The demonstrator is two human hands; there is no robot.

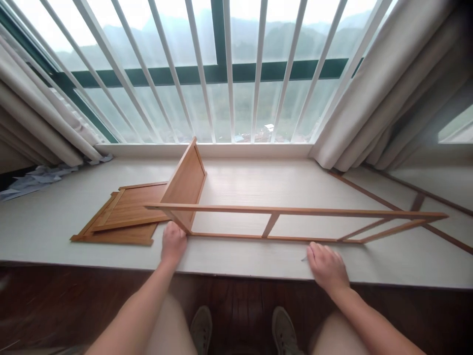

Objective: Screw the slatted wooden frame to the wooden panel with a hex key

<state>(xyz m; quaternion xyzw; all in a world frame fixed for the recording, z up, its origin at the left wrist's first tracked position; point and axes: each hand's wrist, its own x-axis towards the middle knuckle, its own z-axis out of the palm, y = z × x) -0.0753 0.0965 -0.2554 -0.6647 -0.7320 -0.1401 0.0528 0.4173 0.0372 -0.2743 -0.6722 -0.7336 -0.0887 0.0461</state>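
A long wooden frame of thin rails stands on its edge along a pale window ledge. A wooden side panel rises upright at its left end. My left hand rests at the lower left corner of the frame, fingers curled against the bottom of the panel. My right hand lies on the ledge just in front of the lower rail, fingers curled down, with a small thin object at the fingertips that I cannot make out.
Flat wooden panels lie stacked on the ledge to the left. Crumpled pale paper sits at the far left by a curtain. White window bars and curtains close the back. Dark wood floor and my feet are below.
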